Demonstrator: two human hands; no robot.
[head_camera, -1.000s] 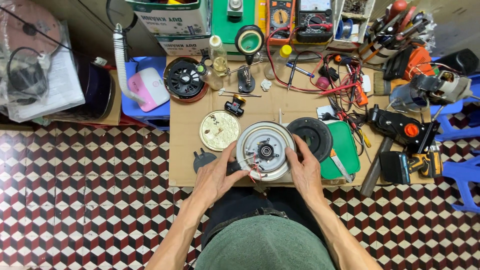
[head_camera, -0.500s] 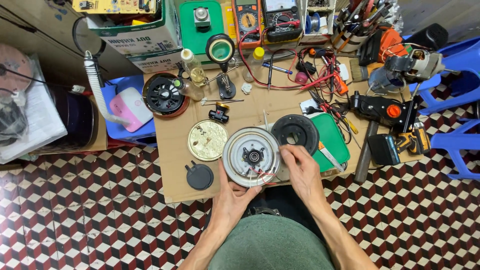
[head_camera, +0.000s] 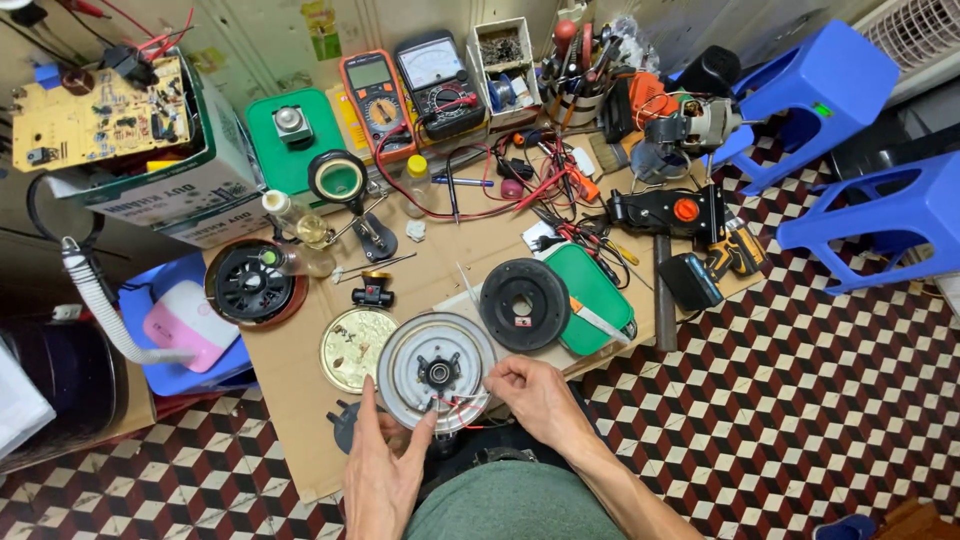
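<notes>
Steadying a round metal disc (head_camera: 436, 369), left hand (head_camera: 383, 470) open-fingered, right hand (head_camera: 540, 397) grip pinching red wires (head_camera: 462, 404).

— What sits at the back of the worktop (head_camera: 300, 350)?
— Two multimeters (head_camera: 410, 90) side by side, red leads trailing forward, and a green box (head_camera: 290, 135) to their left.
— And nearer the front?
— A black disc (head_camera: 524, 304) touching a green tray (head_camera: 600, 295), a brass-coloured plate (head_camera: 352, 348), and a cordless drill (head_camera: 715, 262) near the right edge.
— Off the worktop?
— Blue plastic stools (head_camera: 850, 150) on the checkered floor (head_camera: 780, 400).
</notes>
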